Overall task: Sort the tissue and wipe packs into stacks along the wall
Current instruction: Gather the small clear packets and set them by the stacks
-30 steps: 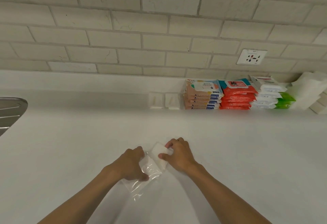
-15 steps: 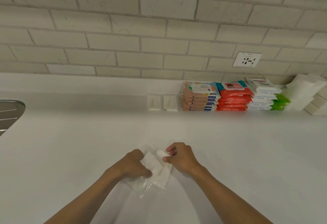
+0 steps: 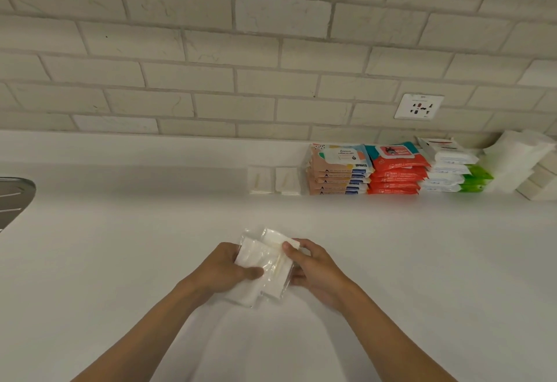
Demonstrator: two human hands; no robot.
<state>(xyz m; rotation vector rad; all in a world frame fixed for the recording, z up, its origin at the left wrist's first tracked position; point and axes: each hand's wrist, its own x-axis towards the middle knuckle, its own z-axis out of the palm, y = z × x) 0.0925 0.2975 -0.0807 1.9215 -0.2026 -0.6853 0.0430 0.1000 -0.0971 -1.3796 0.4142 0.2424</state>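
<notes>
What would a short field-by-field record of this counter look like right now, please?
held: clear-wrapped white tissue packs, near the front of the white counter
left hand: grips the packs, thumb on top
right hand: pinches their upper right edge
wall stacks, left to right: beige wipe packs, red baby wipe packs, white packs over green packs
left of stacks: two small white packs
far right: white tissue bundles
far left: metal sink edge

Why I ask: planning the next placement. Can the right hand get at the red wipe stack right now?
Likely not yet: the right hand and left hand both grip the clear-wrapped tissue pack. The countertop between it and the red wipe stack looks unobstructed, though.
</notes>
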